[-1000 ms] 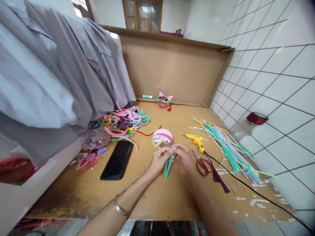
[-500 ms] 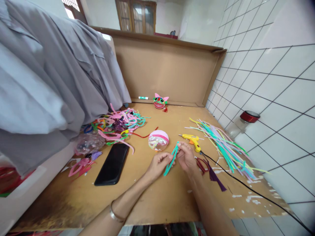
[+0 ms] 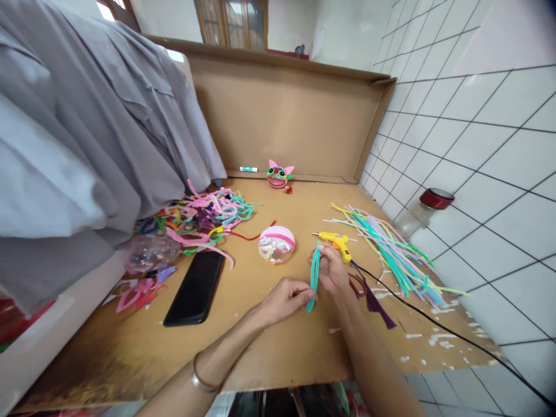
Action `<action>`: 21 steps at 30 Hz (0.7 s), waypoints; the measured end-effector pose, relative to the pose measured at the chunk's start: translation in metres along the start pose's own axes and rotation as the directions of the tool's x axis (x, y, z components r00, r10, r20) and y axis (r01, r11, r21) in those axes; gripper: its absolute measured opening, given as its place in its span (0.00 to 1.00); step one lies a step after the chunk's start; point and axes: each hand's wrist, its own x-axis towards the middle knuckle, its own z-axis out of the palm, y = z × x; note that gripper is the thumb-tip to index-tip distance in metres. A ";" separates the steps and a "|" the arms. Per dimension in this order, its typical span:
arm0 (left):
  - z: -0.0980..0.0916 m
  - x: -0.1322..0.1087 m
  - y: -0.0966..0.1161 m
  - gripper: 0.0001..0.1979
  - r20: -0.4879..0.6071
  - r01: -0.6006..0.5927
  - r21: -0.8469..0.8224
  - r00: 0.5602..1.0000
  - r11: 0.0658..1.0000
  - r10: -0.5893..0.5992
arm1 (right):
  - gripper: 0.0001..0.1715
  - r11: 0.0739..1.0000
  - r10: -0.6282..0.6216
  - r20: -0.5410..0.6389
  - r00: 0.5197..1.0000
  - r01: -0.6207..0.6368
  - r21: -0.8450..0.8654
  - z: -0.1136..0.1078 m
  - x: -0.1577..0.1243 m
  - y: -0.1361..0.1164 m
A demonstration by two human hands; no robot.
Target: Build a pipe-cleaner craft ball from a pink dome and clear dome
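Observation:
A folded teal pipe cleaner (image 3: 314,277) stands nearly upright between my two hands. My left hand (image 3: 286,301) pinches it near its lower end. Higher up, the fingers of my right hand (image 3: 330,267) are closed on its top part. Just beyond them sits a clear ball (image 3: 277,244) with a pink fuzzy top and a darker pink band. To the right of the ball lies a yellow glue gun (image 3: 336,243) with a black cord. Red-handled scissors (image 3: 357,285), partly hidden by my right hand and wrist, rest beside a purple tassel (image 3: 379,306).
Loose pipe cleaners (image 3: 391,249) lie at the right by the tiled wall, near a red-lidded jar (image 3: 428,208). A tangled pile of coloured pieces (image 3: 208,211) and a black phone (image 3: 194,288) are on the left. A finished-looking animal head (image 3: 278,175) and a marker (image 3: 248,169) sit at the back.
The teal pipe cleaner has turned from slanted to nearly upright. My left hand has shifted down and slightly right along it. The whole view has moved a little.

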 end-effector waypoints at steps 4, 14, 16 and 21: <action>0.000 -0.001 0.007 0.24 0.013 -0.018 0.001 1.000 1.000 0.018 | 0.12 0.999 0.009 0.042 0.999 -0.007 -0.035 0.000 -0.001 0.002; -0.003 -0.002 -0.001 0.26 -0.217 -0.140 0.290 0.954 0.947 0.208 | 0.11 0.984 0.176 0.226 0.958 -0.172 -0.034 0.012 -0.013 -0.007; -0.007 -0.004 -0.003 0.26 -0.313 -0.121 0.312 0.923 0.942 0.222 | 0.11 0.980 0.199 0.241 0.950 -0.198 -0.027 0.013 -0.014 -0.008; -0.014 -0.005 -0.001 0.26 -0.498 -0.121 0.221 0.839 0.968 0.218 | 0.11 0.976 0.214 0.266 0.940 -0.216 -0.023 0.011 -0.013 -0.008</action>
